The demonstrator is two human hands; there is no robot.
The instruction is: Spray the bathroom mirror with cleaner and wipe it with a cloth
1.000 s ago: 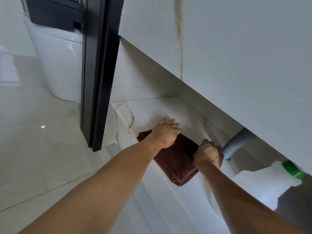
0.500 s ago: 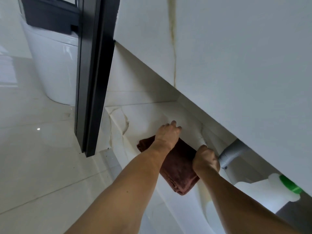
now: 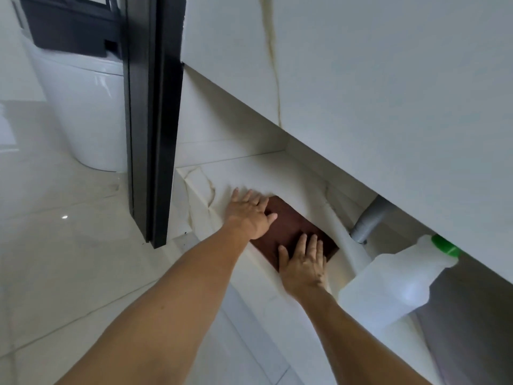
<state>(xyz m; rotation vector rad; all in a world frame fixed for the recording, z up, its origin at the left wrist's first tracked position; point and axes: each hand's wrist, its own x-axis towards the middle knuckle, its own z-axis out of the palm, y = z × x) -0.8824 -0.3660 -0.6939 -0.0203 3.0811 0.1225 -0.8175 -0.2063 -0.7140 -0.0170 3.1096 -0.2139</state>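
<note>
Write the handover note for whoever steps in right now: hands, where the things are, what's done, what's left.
Left hand: fingers straight, lying flat on the far left end of the brown cloth.
Right hand: fingers straight, flat on the cloth's near right end.
The cloth lies folded flat on the white ledge under the vanity; neither hand grips it.
A white jug with a green cap stands to the right on the same ledge; whether it holds the cleaner cannot be told.
No mirror or spray bottle is in view.
Done: nothing that shows here. Left: pick up the cloth, find the cleaner, spray the mirror, wipe it.

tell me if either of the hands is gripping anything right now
Nothing is gripped. The left hand and right hand lie flat, fingers straight, on the folded brown cloth on the ledge.
</note>
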